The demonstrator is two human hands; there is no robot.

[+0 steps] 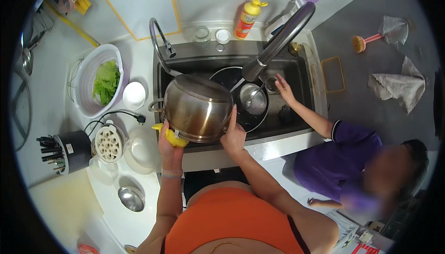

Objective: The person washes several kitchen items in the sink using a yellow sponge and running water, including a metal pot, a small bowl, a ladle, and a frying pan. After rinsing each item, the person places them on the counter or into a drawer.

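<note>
A stainless steel pot (198, 111) is tilted over the left part of the dark sink (295, 115), its base turned up and away from me. My left hand (169, 146) grips its near left side together with a yellow cloth (175, 139). On the pot's right side, my right hand (234, 135) holds near a handle that is mostly hidden. Behind the pot, a dark round pan (224, 75) lies in the sink, with a metal bowl (256, 106) and a spoon or ladle (252, 97) in it. The pot's inside is out of sight.
Another person's hand (285, 89) reaches over the sink's right side. A large faucet (281, 42) arches above, and a thinner one (153, 42) stands at left. Lettuce sits in a white colander (80, 90). A yellow-capped bottle (247, 19) stands behind. A brush (361, 43) lies right.
</note>
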